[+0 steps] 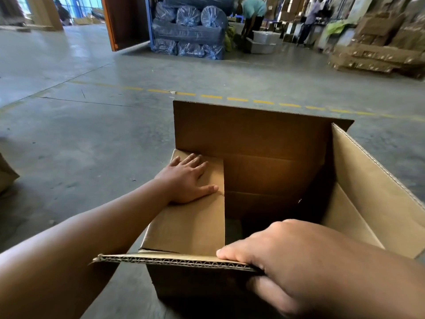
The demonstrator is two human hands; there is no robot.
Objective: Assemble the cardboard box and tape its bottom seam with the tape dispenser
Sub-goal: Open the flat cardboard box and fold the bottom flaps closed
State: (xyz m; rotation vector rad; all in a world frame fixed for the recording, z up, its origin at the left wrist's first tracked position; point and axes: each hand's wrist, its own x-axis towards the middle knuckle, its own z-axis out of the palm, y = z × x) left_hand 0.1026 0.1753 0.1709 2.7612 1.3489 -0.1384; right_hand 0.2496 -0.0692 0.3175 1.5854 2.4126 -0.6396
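A brown cardboard box (264,171) stands opened out on the concrete floor in front of me, its upper flaps loose. My left hand (188,178) lies flat with straight fingers on the left side flap (190,224), which is folded inward and level. My right hand (296,261) grips the near flap (174,259) at its corrugated edge, thumb on top and fingers underneath. The far flap (248,130) stands upright and the right flap (377,194) leans outward. No tape dispenser is in view.
Bare concrete floor (92,125) with a dashed yellow line lies around the box. Blue wrapped bales (188,31) stand at the back, stacked flat cardboard (377,56) at the far right. Two people work far behind. Another cardboard piece (5,173) shows at the left edge.
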